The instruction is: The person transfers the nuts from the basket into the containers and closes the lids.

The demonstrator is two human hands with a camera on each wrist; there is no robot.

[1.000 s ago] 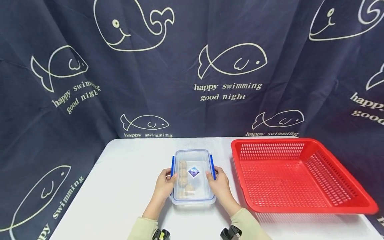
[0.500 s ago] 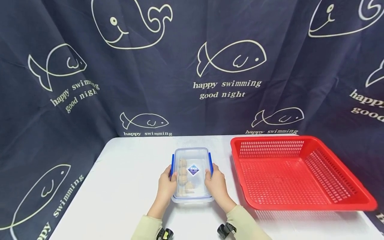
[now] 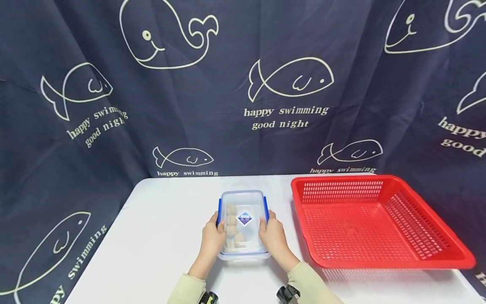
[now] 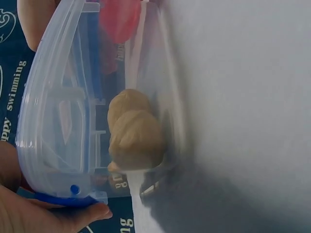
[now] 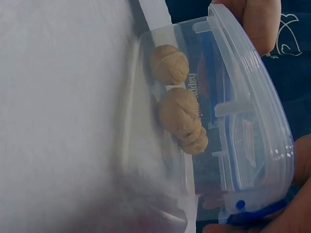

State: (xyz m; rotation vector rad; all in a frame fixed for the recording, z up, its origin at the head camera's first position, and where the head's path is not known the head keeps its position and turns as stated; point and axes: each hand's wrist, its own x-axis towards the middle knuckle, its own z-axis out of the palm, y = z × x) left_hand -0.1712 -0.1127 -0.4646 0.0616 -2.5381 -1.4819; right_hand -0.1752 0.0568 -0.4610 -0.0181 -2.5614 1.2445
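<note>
A clear plastic food container (image 3: 252,240) with a see-through lid, blue side latches and a diamond-shaped label stands on the white table, its short side toward me. Several walnuts (image 4: 136,138) lie inside along its left part; the right wrist view shows the walnuts (image 5: 177,111) through the wall. My left hand (image 3: 211,237) grips the left side, thumb at the lid's edge and fingers by the blue latch. On the opposite side my right hand (image 3: 274,236) holds the box likewise, thumb over the lid's edge. Both hands' fingertips under the latches are partly hidden.
To the right stands a large red plastic basket (image 3: 353,264) with perforated walls, a short gap from my right hand. A dark blue curtain (image 3: 235,139) printed with fish and whales hangs behind the white table (image 3: 152,236).
Both hands have drawn slightly inward against the container. The blue latches sit closer to its sides than a second ago. The head view has shifted a little.
</note>
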